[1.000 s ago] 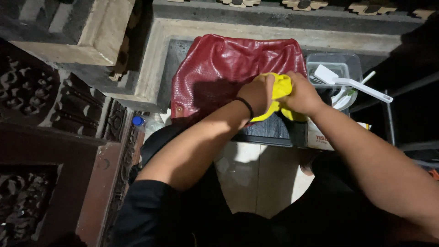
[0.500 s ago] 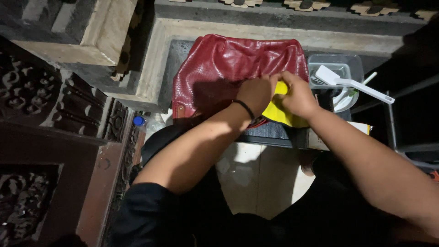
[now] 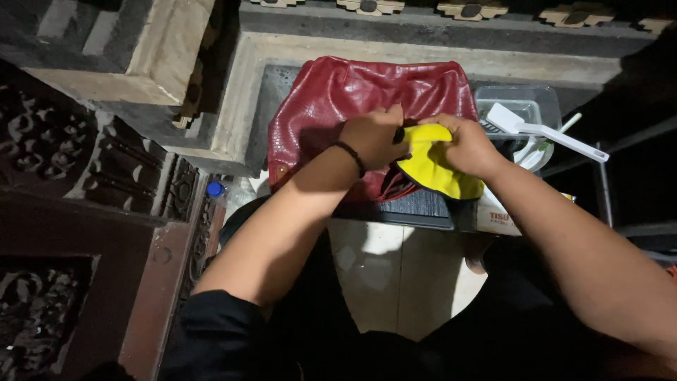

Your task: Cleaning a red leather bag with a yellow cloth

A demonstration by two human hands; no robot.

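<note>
– So, what do you see from the head camera?

– Two bare hands meet over a big shiny red leather bag [image 3: 352,99]. It lies on a dark tabletop [image 3: 416,208] by a grey stone wall.

– What does the left hand [image 3: 374,137] do?

– It is curled tight at the top edge of the bag and pinches the soft yellow cloth [image 3: 434,169]. A black band sits on its wrist.

– And the right hand [image 3: 469,144]?

– It is closed on the same cloth, from the other side. The cloth hangs just over the bag's near edge.

– Anything close by?

– A clear plastic box [image 3: 525,106] sits right of the bag, with a white plastic scoop [image 3: 543,130] lying across it.
</note>
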